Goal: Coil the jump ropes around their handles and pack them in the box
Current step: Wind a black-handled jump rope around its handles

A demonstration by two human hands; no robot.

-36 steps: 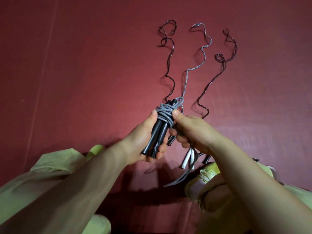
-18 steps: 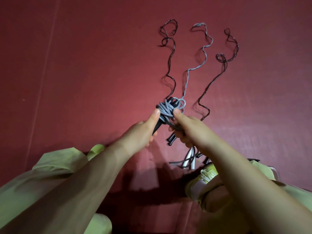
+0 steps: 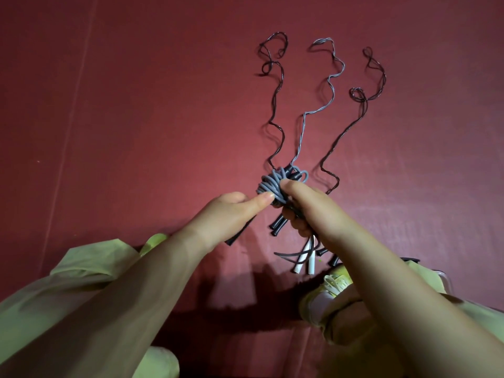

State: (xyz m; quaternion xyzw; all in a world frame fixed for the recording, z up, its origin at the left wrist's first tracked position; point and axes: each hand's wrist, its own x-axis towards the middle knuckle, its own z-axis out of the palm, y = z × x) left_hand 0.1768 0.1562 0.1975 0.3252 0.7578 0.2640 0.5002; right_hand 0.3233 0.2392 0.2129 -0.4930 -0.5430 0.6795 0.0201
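Both hands met at the grey rope bundle (image 3: pixel 272 185) above the red floor (image 3: pixel 136 132); left hand (image 3: pixel 229 214) pinched its coils, right hand (image 3: pixel 308 205) gripped the handles (image 3: pixel 278 225); loose ropes (image 3: pixel 338 137) trailed beyond the bundle.

Red floor (image 3: pixel 136 132); three ropes (image 3: pixel 275 110)

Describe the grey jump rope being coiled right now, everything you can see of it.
The grey jump rope is a smooth rubbery cord, wound in loose, crossing turns around the top of black handles. Both hands hold the bundle above the red floor: left hand pinches the coil, right hand presses its thumb on it. One loop sticks out to the right.
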